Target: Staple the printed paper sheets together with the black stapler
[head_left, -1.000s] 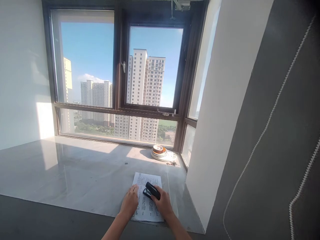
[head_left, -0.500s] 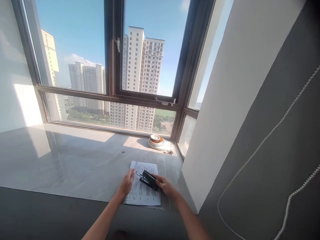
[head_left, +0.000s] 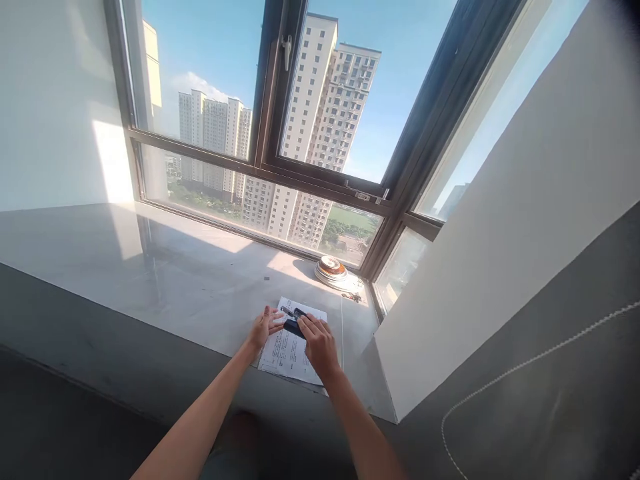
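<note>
The window (head_left: 300, 182) in front of you let strong sun onto the far part of the ledge (head_left: 200, 280); glare might have bothered you, though the bright patches lay beyond your work. To your right, the pale pillar (head_left: 480, 253) probably limited how far that arm could swing. The ledge itself posed a risk: your printed papers (head_left: 293, 357) lay right at its front edge, so a dragging wrist could have skewed them or pulled them off. Past the papers, near the window corner, sat a stack of round rolls (head_left: 331, 273), well apart from your hands. Your left hand (head_left: 265, 328) had its fingers spread and gripped nothing that showed; your right hand (head_left: 320, 340) was wrapped around the black stapler (head_left: 294, 329) over the upper part of the papers, its halves apparently parted. A loose hold could have let it drop. Its thin metal slide (head_left: 287, 311) poked out near your left fingers, so a sudden snap might have pinched them; whether they touched, I couldn't tell. Smallest, a dark chip (head_left: 267, 279) lay beyond the papers.
</note>
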Demonstrator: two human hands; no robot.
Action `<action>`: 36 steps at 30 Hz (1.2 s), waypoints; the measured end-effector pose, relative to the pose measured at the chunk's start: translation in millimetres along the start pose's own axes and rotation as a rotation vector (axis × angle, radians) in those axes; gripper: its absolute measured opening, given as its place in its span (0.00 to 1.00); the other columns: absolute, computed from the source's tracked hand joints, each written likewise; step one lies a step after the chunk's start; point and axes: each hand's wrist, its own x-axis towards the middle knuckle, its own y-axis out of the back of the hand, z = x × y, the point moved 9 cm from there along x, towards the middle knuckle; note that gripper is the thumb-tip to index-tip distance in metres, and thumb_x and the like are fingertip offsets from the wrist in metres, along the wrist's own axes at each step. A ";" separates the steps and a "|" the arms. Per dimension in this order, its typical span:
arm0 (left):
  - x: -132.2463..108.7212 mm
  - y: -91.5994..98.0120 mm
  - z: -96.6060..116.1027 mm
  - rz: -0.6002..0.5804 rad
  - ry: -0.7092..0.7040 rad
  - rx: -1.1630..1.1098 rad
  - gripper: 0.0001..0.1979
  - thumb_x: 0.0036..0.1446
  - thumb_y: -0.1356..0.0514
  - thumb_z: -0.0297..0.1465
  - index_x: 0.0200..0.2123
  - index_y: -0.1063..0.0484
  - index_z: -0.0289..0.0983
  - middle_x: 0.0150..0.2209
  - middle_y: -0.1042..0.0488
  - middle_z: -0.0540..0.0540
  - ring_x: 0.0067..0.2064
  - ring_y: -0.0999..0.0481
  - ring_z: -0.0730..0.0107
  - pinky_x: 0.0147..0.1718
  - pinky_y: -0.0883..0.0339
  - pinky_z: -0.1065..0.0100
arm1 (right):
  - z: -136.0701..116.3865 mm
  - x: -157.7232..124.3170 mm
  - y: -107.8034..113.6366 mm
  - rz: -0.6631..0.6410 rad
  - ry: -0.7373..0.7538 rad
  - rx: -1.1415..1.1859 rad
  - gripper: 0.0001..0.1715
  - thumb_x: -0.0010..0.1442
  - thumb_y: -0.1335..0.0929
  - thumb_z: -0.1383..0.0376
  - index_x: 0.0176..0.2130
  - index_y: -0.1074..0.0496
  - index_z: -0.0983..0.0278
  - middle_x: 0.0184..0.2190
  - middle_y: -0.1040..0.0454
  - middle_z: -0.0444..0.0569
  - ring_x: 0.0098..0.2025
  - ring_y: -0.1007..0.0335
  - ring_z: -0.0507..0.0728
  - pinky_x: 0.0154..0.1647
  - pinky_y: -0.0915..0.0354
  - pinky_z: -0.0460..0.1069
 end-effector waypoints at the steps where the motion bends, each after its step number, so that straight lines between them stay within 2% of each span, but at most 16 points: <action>1: -0.7 0.4 0.1 0.005 0.014 -0.011 0.28 0.73 0.51 0.50 0.56 0.30 0.31 0.56 0.22 0.27 0.46 0.15 0.56 0.51 0.22 0.56 | -9.8 2.4 -3.2 0.005 0.075 -0.074 0.36 0.62 0.37 0.83 0.64 0.27 0.63 0.62 0.25 0.57 0.69 0.34 0.65 0.67 0.36 0.63; 5: -2.6 -2.6 2.5 -0.043 0.015 0.021 0.24 0.74 0.49 0.48 0.56 0.29 0.35 0.52 0.19 0.36 0.46 0.16 0.61 0.48 0.22 0.63 | -29.7 7.7 -20.0 -0.025 0.196 -0.162 0.28 0.68 0.36 0.80 0.61 0.24 0.62 0.60 0.23 0.56 0.67 0.32 0.65 0.65 0.34 0.62; 8: -1.6 -4.8 4.5 -0.093 -0.026 0.090 0.20 0.71 0.44 0.46 0.53 0.27 0.36 0.50 0.18 0.38 0.48 0.16 0.62 0.49 0.23 0.63 | -29.0 10.8 -23.5 -0.066 0.121 -0.116 0.30 0.67 0.37 0.80 0.63 0.25 0.62 0.61 0.24 0.58 0.68 0.33 0.67 0.66 0.36 0.65; 12: 2.7 -0.4 2.5 -0.064 -0.057 0.106 0.18 0.66 0.37 0.41 0.51 0.27 0.33 0.47 0.19 0.36 0.46 0.16 0.61 0.50 0.22 0.60 | -19.1 6.9 -13.0 -0.031 -0.031 -0.009 0.34 0.64 0.37 0.81 0.63 0.26 0.62 0.60 0.24 0.59 0.68 0.34 0.68 0.68 0.39 0.68; 14: 3.1 -1.4 2.7 -0.072 -0.083 0.119 0.19 0.66 0.37 0.42 0.50 0.27 0.33 0.43 0.19 0.37 0.44 0.16 0.60 0.50 0.22 0.58 | -5.4 -2.4 -3.9 0.054 -0.152 0.078 0.34 0.63 0.37 0.79 0.63 0.25 0.61 0.59 0.23 0.57 0.67 0.32 0.68 0.69 0.40 0.67; 17: -1.5 -7.4 8.7 -0.111 -0.159 0.237 0.25 0.64 0.39 0.49 0.50 0.27 0.32 0.38 0.20 0.40 0.39 0.15 0.58 0.41 0.20 0.58 | 36.9 -32.7 3.0 0.193 -0.529 0.270 0.28 0.64 0.34 0.69 0.62 0.23 0.61 0.54 0.20 0.58 0.60 0.26 0.72 0.63 0.33 0.66; 20: -11.7 -21.5 13.8 -0.216 -0.209 0.394 0.29 0.61 0.39 0.55 0.45 0.24 0.33 0.34 0.22 0.43 0.33 0.18 0.61 0.29 0.26 0.65 | 65.6 -63.0 -9.7 0.129 -0.816 0.436 0.30 0.62 0.29 0.54 0.60 0.21 0.62 0.49 0.18 0.59 0.55 0.24 0.77 0.55 0.28 0.64; 22: -19.8 -33.4 14.6 -0.315 -0.215 0.467 0.28 0.60 0.39 0.56 0.40 0.23 0.33 0.31 0.23 0.45 0.28 0.22 0.67 0.24 0.32 0.69 | 69.4 -69.7 -14.9 0.046 -0.851 0.475 0.32 0.59 0.28 0.49 0.57 0.20 0.63 0.48 0.18 0.59 0.54 0.23 0.76 0.55 0.28 0.64; 24: -27.3 -43.0 15.8 -0.394 -0.227 0.523 0.28 0.60 0.38 0.56 0.36 0.23 0.34 0.28 0.25 0.48 0.24 0.27 0.73 0.24 0.35 0.70 | 66.9 -67.8 -9.5 0.042 -0.817 0.455 0.33 0.59 0.26 0.49 0.57 0.21 0.64 0.51 0.19 0.59 0.56 0.24 0.75 0.59 0.29 0.64; 26: -32.6 -48.6 17.3 -0.435 -0.237 0.566 0.28 0.59 0.37 0.56 0.35 0.21 0.33 0.26 0.27 0.50 0.22 0.33 0.75 0.25 0.37 0.70 | 55.8 -56.8 5.4 0.113 -0.686 0.386 0.33 0.62 0.27 0.52 0.62 0.25 0.63 0.59 0.24 0.60 0.63 0.31 0.74 0.65 0.34 0.66; 28: -36.7 -52.6 17.4 -0.474 -0.234 0.602 0.28 0.58 0.37 0.56 0.35 0.20 0.33 0.25 0.27 0.50 0.23 0.36 0.75 0.26 0.39 0.70 | 30.3 -38.9 17.2 0.137 -0.428 0.323 0.32 0.68 0.30 0.58 0.68 0.31 0.59 0.66 0.30 0.57 0.70 0.38 0.71 0.68 0.37 0.66; 29: -38.9 -54.9 17.4 -0.500 -0.236 0.619 0.28 0.59 0.37 0.56 0.35 0.20 0.33 0.25 0.28 0.49 0.23 0.36 0.75 0.26 0.40 0.70 | 13.7 -30.5 18.4 0.107 -0.274 0.311 0.30 0.70 0.32 0.61 0.69 0.32 0.56 0.66 0.30 0.55 0.70 0.38 0.68 0.68 0.36 0.64; 31: -43.1 -59.2 18.8 -0.546 -0.257 0.641 0.28 0.60 0.38 0.56 0.31 0.20 0.33 0.24 0.28 0.49 0.24 0.37 0.74 0.27 0.41 0.70 | -15.8 -20.5 13.8 0.006 -0.012 0.304 0.26 0.73 0.36 0.68 0.66 0.30 0.52 0.62 0.26 0.52 0.63 0.31 0.63 0.63 0.31 0.59; 32: -44.9 -61.0 20.0 -0.562 -0.270 0.647 0.28 0.61 0.39 0.55 0.30 0.21 0.33 0.24 0.28 0.49 0.25 0.36 0.74 0.28 0.41 0.70 | -24.5 -18.3 11.1 -0.028 0.065 0.289 0.26 0.73 0.37 0.70 0.64 0.27 0.52 0.58 0.23 0.51 0.59 0.27 0.61 0.60 0.29 0.57; 34: -47.1 -63.2 22.1 -0.575 -0.287 0.658 0.28 0.62 0.39 0.54 0.28 0.22 0.34 0.24 0.27 0.48 0.26 0.36 0.73 0.29 0.41 0.70 | -29.7 -15.8 6.5 -0.051 0.125 0.238 0.25 0.74 0.39 0.73 0.59 0.23 0.54 0.51 0.20 0.50 0.52 0.24 0.60 0.54 0.27 0.54; 36: -48.4 -64.7 23.6 -0.577 -0.295 0.670 0.27 0.63 0.40 0.53 0.29 0.22 0.34 0.25 0.27 0.48 0.27 0.35 0.72 0.30 0.41 0.70 | -28.0 -15.1 1.2 -0.065 0.139 0.198 0.22 0.74 0.38 0.73 0.56 0.21 0.57 0.49 0.19 0.51 0.51 0.24 0.59 0.53 0.26 0.53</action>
